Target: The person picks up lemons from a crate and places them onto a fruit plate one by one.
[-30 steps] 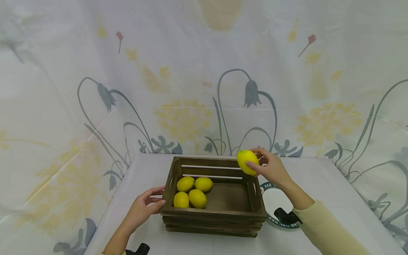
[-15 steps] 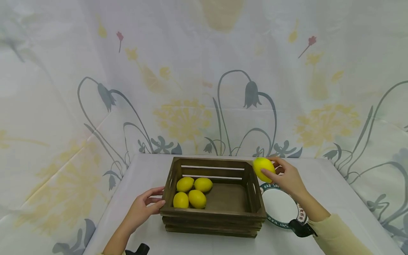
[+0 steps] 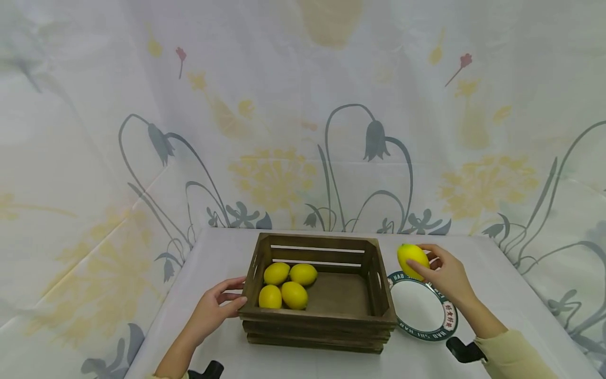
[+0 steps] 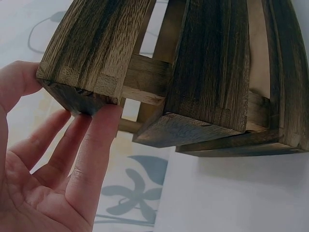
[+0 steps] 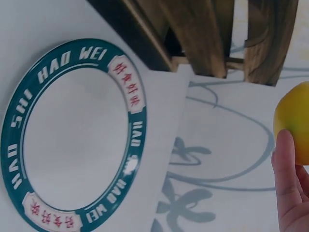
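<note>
Above the far part of the plate, my right hand pinches a yellow lemon between thumb and fingers. The right wrist view shows this lemon at its right edge, cut off by the frame, with my thumb against it. My left hand holds the left front corner of a dark wooden crate. Close up in the left wrist view, thumb and fingers grip the end of its top slat. Several lemons lie together in the crate's left half.
The white plate with a green lettered rim lies right beside the crate on a white tabletop. Behind stands a flower-patterned cloth backdrop. A black wrist mount sits at my right cuff.
The right hand has carried the lemon rightward and down, from over the crate's right back corner to above the plate. My left hand stays on the crate, which has not moved.
</note>
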`<state>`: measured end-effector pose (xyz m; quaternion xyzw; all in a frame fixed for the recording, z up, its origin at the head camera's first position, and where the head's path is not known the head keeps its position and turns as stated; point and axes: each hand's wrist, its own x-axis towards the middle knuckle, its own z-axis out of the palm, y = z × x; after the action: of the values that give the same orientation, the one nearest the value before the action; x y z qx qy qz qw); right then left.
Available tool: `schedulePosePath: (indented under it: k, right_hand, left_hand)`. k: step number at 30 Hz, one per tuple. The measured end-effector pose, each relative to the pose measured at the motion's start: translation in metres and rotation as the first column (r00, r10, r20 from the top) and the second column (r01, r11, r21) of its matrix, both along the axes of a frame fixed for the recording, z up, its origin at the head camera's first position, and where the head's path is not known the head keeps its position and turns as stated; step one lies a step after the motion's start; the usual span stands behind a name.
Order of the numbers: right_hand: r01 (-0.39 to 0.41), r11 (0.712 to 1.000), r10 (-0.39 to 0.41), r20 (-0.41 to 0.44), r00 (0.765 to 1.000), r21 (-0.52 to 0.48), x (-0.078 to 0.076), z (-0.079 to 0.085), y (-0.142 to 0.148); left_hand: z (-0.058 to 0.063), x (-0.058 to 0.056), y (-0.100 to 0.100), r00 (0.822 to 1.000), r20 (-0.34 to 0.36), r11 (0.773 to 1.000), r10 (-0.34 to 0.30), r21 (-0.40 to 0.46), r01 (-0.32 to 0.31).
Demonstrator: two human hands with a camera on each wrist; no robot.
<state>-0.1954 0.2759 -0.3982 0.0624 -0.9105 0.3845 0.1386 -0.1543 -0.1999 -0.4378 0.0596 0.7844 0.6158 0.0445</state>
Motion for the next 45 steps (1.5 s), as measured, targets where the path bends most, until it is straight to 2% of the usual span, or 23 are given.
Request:
schedulePosePath:
  k: [9, 17, 25, 29, 36, 45]
  right_hand:
    - [0.030, 0.999, -0.031, 0.083, 0.996, 0.013, -0.009, -0.027, 0.015]
    - [0.041, 0.999, -0.039, 0.133, 0.990, -0.019, -0.020, -0.052, 0.021]
    - [0.040, 0.999, -0.043, 0.208, 0.977, 0.019, -0.027, -0.075, 0.023]
    - [0.036, 0.997, -0.050, 0.239, 0.970, 0.063, -0.029, -0.083, 0.024]
    - [0.017, 0.982, -0.058, 0.218, 0.974, 0.189, -0.030, -0.093, 0.026]
    - [0.021, 0.977, -0.076, 0.256, 0.964, 0.212, -0.034, -0.102, 0.026]
  left_hand:
    - [-0.001, 0.001, 0.000, 1.000, -0.010, 1.000, 0.002, -0.017, -0.002]
    - [-0.003, 0.001, 0.000, 1.000, -0.012, 0.999, 0.009, -0.032, -0.009]
    - [-0.001, 0.001, 0.001, 1.000, -0.007, 1.000, 0.012, -0.023, -0.012]
    - [-0.002, 0.001, 0.001, 1.000, -0.012, 1.000, 0.013, -0.023, -0.013]
    - [-0.003, 0.000, 0.000, 1.000, -0.011, 0.999, 0.013, -0.033, -0.013]
    - [0.000, 0.001, 0.001, 1.000, -0.003, 1.000, 0.017, -0.025, -0.017]
